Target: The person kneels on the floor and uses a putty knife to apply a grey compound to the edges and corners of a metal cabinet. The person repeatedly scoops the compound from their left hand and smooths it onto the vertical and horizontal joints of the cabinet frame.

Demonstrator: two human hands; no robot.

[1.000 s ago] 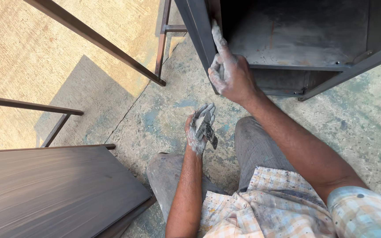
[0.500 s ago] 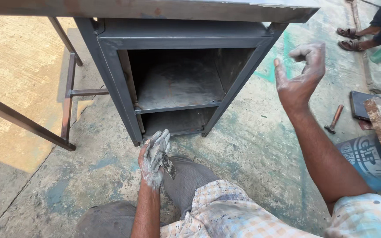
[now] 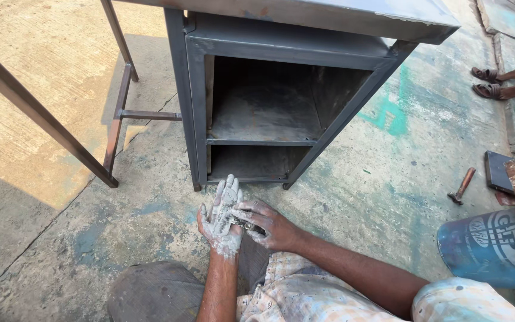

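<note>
My left hand (image 3: pixel 220 216) is held palm up over my knee, fingers spread, coated in grey paste. My right hand (image 3: pixel 271 226) lies across it, fingers pinched on a small metal scraper (image 3: pixel 247 224) whose blade rests on the left palm. Just ahead stands a dark grey steel cabinet (image 3: pixel 194 107) on the concrete floor, open at the front, with one inner shelf (image 3: pixel 263 122) and a flat top.
A rusty metal frame (image 3: pixel 114 125) stands at the left of the cabinet. At the right lie a hammer (image 3: pixel 461 186), a dark flat plate (image 3: pixel 498 170) and a blue drum (image 3: pixel 489 245). Another person's sandalled feet (image 3: pixel 495 83) are at the far right.
My right hand has dropped from the air at the right and come onto my left palm with the scraper. The left hand has opened flat.
</note>
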